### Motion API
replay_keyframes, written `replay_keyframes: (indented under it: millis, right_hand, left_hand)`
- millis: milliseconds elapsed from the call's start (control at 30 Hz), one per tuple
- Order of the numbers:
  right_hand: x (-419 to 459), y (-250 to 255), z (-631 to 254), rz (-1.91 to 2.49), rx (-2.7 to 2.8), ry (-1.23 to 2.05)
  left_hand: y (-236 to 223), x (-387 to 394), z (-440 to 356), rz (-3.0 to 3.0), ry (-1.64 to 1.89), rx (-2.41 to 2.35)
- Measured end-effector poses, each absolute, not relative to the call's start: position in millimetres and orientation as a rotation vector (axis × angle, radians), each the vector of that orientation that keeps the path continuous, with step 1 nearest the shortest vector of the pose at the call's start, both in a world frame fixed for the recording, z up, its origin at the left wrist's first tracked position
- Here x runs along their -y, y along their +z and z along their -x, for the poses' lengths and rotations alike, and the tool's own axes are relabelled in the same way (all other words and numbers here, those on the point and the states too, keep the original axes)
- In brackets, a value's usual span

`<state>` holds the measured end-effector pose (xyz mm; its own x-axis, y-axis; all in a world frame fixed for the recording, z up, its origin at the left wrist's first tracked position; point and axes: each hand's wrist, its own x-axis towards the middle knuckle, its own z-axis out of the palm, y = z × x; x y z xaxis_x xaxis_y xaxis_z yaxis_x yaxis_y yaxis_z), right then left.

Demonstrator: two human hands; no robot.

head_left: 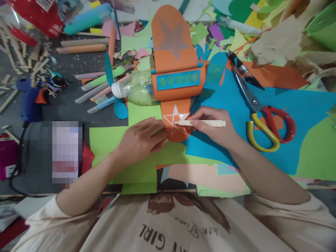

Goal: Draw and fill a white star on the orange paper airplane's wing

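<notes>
A toy airplane (180, 85), made of a clear plastic bottle wrapped in orange paper, lies in front of me. Its near orange wing (177, 136) carries a white outline star (175, 109), partly filled in at its upper points. My right hand (214, 122) grips a slim white pen (212, 123), whose tip touches the star. My left hand (144, 140) lies flat with fingers stretched out, fingertips at the wing's left edge. The far wing bears a filled greyish star (172, 36). A blue strip with green circles (178, 80) runs along the body.
Scissors (254, 101) with red and yellow handles and a black pen (245, 70) lie to the right on blue paper (223, 143). At left are a blue glue gun (28, 98), a phone (67, 150) and several markers (84, 48). Paper scraps cover the back.
</notes>
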<state>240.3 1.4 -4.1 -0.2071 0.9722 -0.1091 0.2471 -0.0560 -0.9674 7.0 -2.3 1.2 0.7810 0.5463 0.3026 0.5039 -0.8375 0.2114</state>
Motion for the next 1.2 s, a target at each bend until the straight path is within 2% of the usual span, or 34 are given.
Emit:
replay_keyframes:
  millis: [1200]
  right_hand:
    - [-5.0, -2.8, -242.3, 1.339, 1.479, 1.379]
  left_hand:
    - [1.2, 3.1, -7.0, -2.859, 0.534, -0.838]
